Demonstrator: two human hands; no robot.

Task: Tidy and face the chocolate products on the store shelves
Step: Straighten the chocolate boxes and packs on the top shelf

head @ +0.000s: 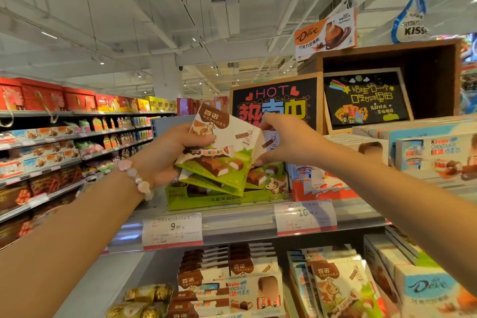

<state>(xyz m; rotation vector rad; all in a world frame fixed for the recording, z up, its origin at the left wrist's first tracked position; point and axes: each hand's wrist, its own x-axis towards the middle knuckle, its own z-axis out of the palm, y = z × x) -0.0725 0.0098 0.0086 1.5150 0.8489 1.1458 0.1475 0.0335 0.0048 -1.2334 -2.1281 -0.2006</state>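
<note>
Top shelf, chocolate bay. Your left hand (165, 155) is gripping a fanned stack of flat Bainuo milk chocolate boxes (219, 147), thumb clamped across the front one, the stack held tilted just above the green display tray (219, 197) on the shelf. Your right hand (286, 142) is pinching the top edge of another box (269, 141) just right of the stack; that box is standing in the tray's right side, partly hidden by your fingers.

Risks from here:
- The fan is splaying at its lower corners. Loosening the thumb would likely be letting the rear boxes slide out and drop past the shelf edge (245, 224).
- Pushing the stack in at this tilt is likely to catch the tray's front lip and shove the tray back, or toward the Kinder boxes (438, 155) on the right.
- Cow artwork could end up facing mixed ways; I cannot tell the rear boxes' orientation.
</note>
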